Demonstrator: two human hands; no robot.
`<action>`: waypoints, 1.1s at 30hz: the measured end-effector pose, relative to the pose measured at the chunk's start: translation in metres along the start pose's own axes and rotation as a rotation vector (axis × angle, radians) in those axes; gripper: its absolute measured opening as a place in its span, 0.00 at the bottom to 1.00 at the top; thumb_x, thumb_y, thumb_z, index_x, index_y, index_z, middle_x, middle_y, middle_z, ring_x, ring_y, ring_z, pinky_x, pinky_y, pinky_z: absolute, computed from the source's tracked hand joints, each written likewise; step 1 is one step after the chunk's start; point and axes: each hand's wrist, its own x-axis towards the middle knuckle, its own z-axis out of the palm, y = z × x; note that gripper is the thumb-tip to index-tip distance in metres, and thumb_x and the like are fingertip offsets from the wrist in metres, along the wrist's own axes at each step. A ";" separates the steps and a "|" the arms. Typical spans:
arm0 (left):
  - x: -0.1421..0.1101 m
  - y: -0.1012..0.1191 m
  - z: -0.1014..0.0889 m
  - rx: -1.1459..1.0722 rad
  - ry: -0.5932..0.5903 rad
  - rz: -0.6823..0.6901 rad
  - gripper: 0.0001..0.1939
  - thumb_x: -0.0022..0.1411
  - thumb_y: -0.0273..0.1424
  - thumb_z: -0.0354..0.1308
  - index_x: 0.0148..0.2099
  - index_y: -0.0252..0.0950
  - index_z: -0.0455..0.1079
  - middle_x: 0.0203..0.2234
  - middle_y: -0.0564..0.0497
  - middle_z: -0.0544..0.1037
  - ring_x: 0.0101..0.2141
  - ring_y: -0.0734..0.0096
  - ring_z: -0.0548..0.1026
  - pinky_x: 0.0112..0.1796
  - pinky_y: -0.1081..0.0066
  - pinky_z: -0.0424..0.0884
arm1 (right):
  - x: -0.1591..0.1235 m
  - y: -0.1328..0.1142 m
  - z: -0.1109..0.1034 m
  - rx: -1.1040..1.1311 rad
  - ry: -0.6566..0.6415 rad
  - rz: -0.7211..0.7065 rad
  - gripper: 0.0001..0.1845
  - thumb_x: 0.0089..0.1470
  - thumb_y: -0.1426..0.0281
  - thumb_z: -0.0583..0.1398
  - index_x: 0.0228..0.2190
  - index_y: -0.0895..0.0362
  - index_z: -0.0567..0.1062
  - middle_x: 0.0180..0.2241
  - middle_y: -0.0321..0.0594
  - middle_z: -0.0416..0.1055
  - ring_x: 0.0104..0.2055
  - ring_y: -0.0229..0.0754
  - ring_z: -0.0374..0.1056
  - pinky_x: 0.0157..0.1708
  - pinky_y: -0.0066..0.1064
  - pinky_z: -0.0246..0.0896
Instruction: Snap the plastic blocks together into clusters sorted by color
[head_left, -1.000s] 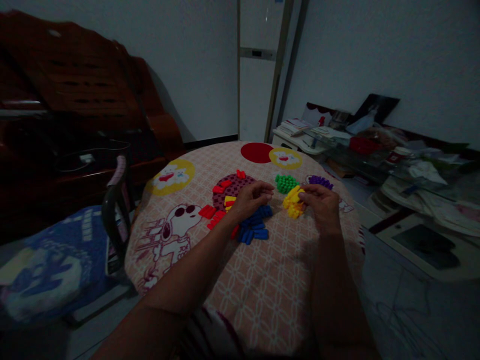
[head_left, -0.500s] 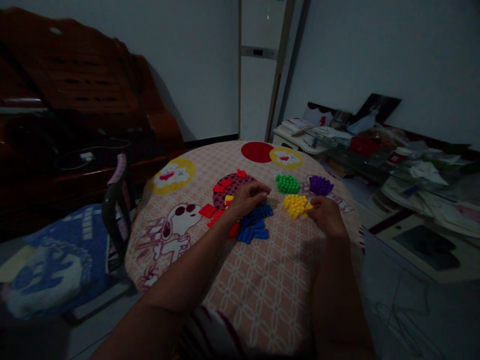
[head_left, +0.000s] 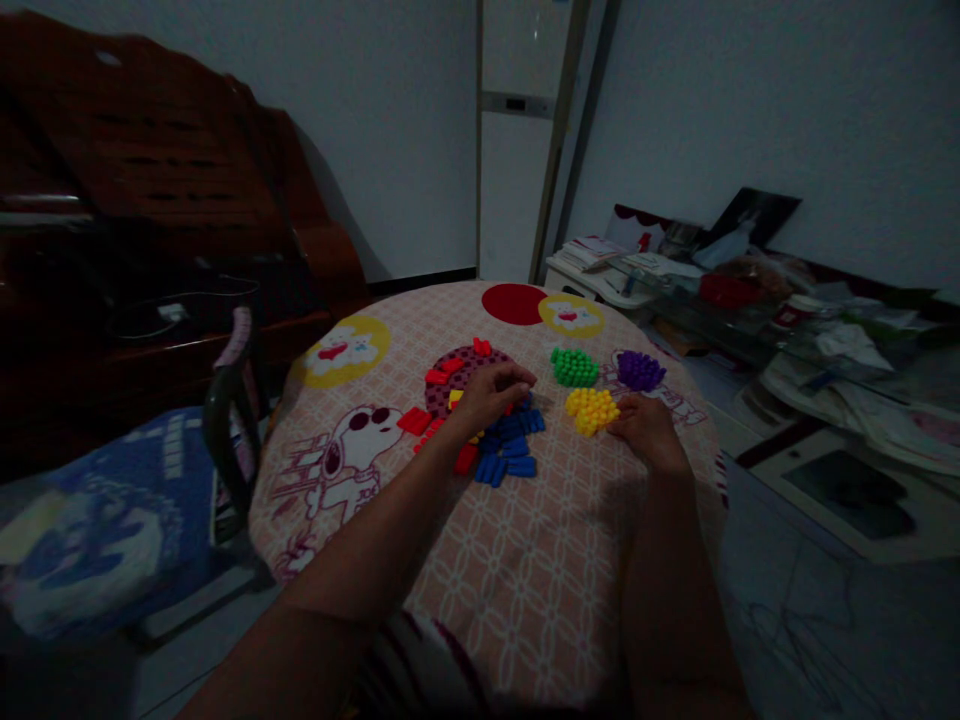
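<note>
My left hand (head_left: 493, 393) hovers over a loose heap of blue blocks (head_left: 510, 440) and red blocks (head_left: 414, 420). Its thumb and fingers are bent toward each other, and whatever lies between the tips is too small and dark to make out. Part of a yellow block (head_left: 455, 399) shows beside this hand; other blocks are hidden under it. On the right, my right hand (head_left: 646, 430) has its fingers drawn together against the right edge of a yellow knobbly cluster (head_left: 592, 411). Behind that sit a green knobbly cluster (head_left: 574, 367) and a purple one (head_left: 641, 370).
A patterned cloth (head_left: 517, 590) covers the round table. To the left stands a chair (head_left: 236, 420) with a blue cushion, and behind it a wooden bench (head_left: 150, 190). A cluttered glass-topped stand (head_left: 697, 300) is at the right. The room is dim.
My right hand has shifted slightly left and down, and the yellow bit at its fingertips no longer stands out from the cluster. The left hand has moved only slightly left.
</note>
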 end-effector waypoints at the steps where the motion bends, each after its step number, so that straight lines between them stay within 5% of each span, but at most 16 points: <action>1: 0.001 -0.002 -0.002 0.022 0.011 0.008 0.14 0.54 0.36 0.63 0.40 0.31 0.76 0.32 0.48 0.80 0.30 0.71 0.77 0.33 0.72 0.73 | 0.000 0.000 0.000 0.005 -0.009 -0.002 0.15 0.32 0.72 0.64 0.30 0.58 0.75 0.26 0.38 0.75 0.28 0.42 0.72 0.26 0.29 0.62; 7: 0.001 -0.002 -0.051 0.298 0.235 0.030 0.13 0.52 0.34 0.61 0.39 0.32 0.77 0.31 0.48 0.81 0.31 0.68 0.77 0.33 0.71 0.73 | -0.001 0.004 -0.007 -0.047 0.013 -0.046 0.16 0.34 0.71 0.61 0.32 0.58 0.77 0.25 0.39 0.76 0.26 0.43 0.71 0.26 0.30 0.62; 11: -0.009 -0.002 -0.101 0.513 0.402 -0.093 0.13 0.51 0.32 0.61 0.38 0.32 0.78 0.26 0.48 0.81 0.27 0.68 0.76 0.30 0.72 0.71 | 0.001 0.001 -0.009 -0.111 0.242 -0.144 0.13 0.40 0.70 0.57 0.30 0.59 0.78 0.23 0.43 0.75 0.26 0.45 0.70 0.29 0.34 0.63; 13: -0.013 -0.003 -0.113 0.626 0.387 -0.150 0.12 0.50 0.31 0.61 0.36 0.32 0.79 0.25 0.48 0.80 0.27 0.68 0.76 0.30 0.72 0.70 | 0.001 -0.006 -0.007 -0.123 0.372 -0.179 0.12 0.42 0.69 0.56 0.28 0.59 0.78 0.23 0.45 0.75 0.27 0.47 0.71 0.31 0.36 0.64; 20: -0.014 -0.004 -0.098 1.023 -0.070 -0.243 0.11 0.53 0.27 0.59 0.37 0.38 0.82 0.32 0.49 0.84 0.33 0.65 0.78 0.35 0.73 0.69 | -0.002 -0.025 0.015 0.000 0.445 -0.278 0.12 0.45 0.67 0.57 0.30 0.58 0.79 0.25 0.41 0.76 0.26 0.45 0.71 0.30 0.34 0.65; 23: -0.015 -0.004 -0.097 1.064 -0.171 -0.254 0.11 0.54 0.27 0.59 0.39 0.38 0.81 0.34 0.48 0.84 0.34 0.65 0.78 0.34 0.73 0.68 | -0.004 -0.029 0.019 0.012 0.443 -0.295 0.11 0.45 0.68 0.57 0.29 0.58 0.79 0.25 0.40 0.76 0.26 0.43 0.71 0.30 0.32 0.65; 26: -0.017 -0.005 -0.105 1.078 -0.125 -0.267 0.08 0.54 0.29 0.61 0.37 0.37 0.80 0.33 0.47 0.83 0.32 0.65 0.78 0.33 0.73 0.68 | -0.006 -0.033 0.019 0.098 0.469 -0.284 0.11 0.46 0.68 0.58 0.29 0.58 0.79 0.26 0.40 0.77 0.26 0.42 0.72 0.29 0.32 0.66; 29: -0.013 -0.002 -0.105 1.037 0.086 -0.179 0.08 0.54 0.31 0.61 0.36 0.35 0.78 0.31 0.47 0.82 0.32 0.65 0.76 0.34 0.71 0.69 | -0.008 -0.039 0.018 0.278 0.493 -0.236 0.11 0.47 0.68 0.58 0.31 0.59 0.79 0.27 0.39 0.77 0.24 0.41 0.72 0.25 0.30 0.67; 33: -0.005 0.012 -0.072 0.682 0.326 0.083 0.14 0.56 0.35 0.62 0.43 0.33 0.75 0.37 0.47 0.80 0.34 0.67 0.77 0.37 0.70 0.72 | -0.015 -0.056 0.020 0.491 0.298 -0.188 0.10 0.46 0.65 0.63 0.30 0.59 0.79 0.22 0.37 0.75 0.18 0.37 0.67 0.17 0.26 0.61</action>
